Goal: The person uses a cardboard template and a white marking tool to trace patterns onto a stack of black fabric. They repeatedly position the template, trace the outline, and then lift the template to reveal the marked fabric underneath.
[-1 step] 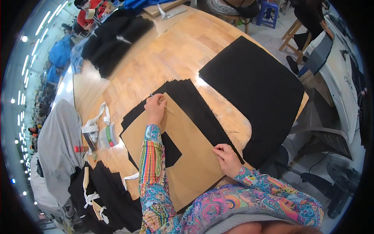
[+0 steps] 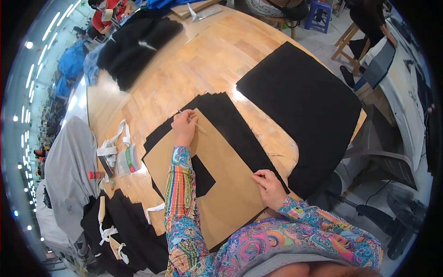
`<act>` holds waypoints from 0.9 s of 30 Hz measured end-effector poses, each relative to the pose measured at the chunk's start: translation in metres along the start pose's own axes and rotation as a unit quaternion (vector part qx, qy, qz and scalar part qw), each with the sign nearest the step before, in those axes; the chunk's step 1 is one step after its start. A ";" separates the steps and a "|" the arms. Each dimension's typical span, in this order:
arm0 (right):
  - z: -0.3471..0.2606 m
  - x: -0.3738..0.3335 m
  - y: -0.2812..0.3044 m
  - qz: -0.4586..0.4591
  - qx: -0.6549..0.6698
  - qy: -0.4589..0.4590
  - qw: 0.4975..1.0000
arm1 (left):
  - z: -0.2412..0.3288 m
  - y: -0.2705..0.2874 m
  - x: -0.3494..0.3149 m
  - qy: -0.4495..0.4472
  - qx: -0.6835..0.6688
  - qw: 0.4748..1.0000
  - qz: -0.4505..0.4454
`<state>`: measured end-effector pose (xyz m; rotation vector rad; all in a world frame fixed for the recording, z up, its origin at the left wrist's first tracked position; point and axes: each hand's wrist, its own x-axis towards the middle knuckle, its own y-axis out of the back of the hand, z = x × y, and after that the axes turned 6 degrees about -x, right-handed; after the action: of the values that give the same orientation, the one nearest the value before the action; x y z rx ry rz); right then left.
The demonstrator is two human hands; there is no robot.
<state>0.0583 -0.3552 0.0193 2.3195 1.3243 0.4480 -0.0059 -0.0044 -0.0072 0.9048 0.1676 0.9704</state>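
2 hands (image 2: 183, 128) — on brown card (image 2: 230, 196)

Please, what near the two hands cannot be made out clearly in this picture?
Head view:
Slim stick: gripped part hidden by left hand.
Black cloth beneath: mostly covered by brown sheet.
Sheet's lower-left part: behind left sleeve.
Whether right hand pinches: hidden by its fingers.

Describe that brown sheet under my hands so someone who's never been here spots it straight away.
On the wooden table, black cloth lies under the person's hands. The brown sheet is on top of it, left hand at its far end, right hand at its right edge. One angular black patch breaks its flat tan surface, unlike the all-black cloth around it.
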 end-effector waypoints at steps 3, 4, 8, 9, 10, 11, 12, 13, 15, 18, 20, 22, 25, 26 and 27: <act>-0.001 0.001 0.001 -0.003 0.010 -0.012 1.000 | 0.006 0.000 -0.002 0.022 -0.006 1.000 -0.001; -0.001 0.001 0.000 -0.005 0.014 -0.012 1.000 | 0.004 0.001 -0.002 0.014 0.001 1.000 0.002; -0.003 0.002 0.001 -0.007 0.039 -0.020 0.999 | 0.000 -0.001 -0.001 0.003 -0.009 1.000 0.006; -0.004 0.002 0.001 -0.006 0.047 -0.024 0.999 | 0.000 -0.001 0.000 0.005 -0.020 1.000 0.005; -0.004 0.002 0.002 -0.006 0.047 -0.024 0.999 | -0.002 -0.002 0.000 0.002 -0.024 1.000 0.004; -0.004 0.003 0.002 -0.005 0.047 -0.025 0.999 | -0.003 -0.003 0.001 -0.002 -0.029 1.000 0.002; -0.003 0.004 0.003 -0.005 0.048 -0.025 0.999 | -0.004 -0.004 0.002 -0.005 -0.032 0.999 0.001; -0.003 0.005 0.004 -0.007 0.052 -0.027 0.998 | -0.002 -0.005 0.002 0.001 -0.032 0.999 -0.003; -0.003 0.007 0.007 -0.010 0.059 -0.031 0.998 | 0.002 -0.006 0.004 0.014 -0.031 0.999 -0.010; -0.003 0.008 0.009 -0.012 0.076 -0.043 0.996 | 0.003 -0.007 0.007 0.015 -0.040 0.999 -0.007; -0.003 0.009 0.010 -0.012 0.077 -0.044 0.996 | 0.002 -0.008 0.007 0.018 -0.044 0.999 -0.007; -0.003 0.009 0.010 -0.010 0.072 -0.041 0.997 | 0.002 -0.008 0.007 0.020 -0.045 0.999 -0.008; -0.002 0.010 0.009 -0.007 0.076 -0.036 0.996 | 0.004 -0.007 0.008 0.021 -0.041 0.999 -0.010; -0.002 0.010 0.009 -0.008 0.080 -0.040 0.996 | 0.005 -0.007 0.008 0.020 -0.042 0.999 -0.009; -0.003 0.010 0.010 -0.010 0.084 -0.044 0.995 | 0.006 -0.008 0.009 0.018 -0.042 0.999 -0.010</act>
<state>0.0691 -0.3501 0.0279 2.4288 1.3878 0.2326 0.0070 -0.0028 -0.0067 0.8071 0.1648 0.9698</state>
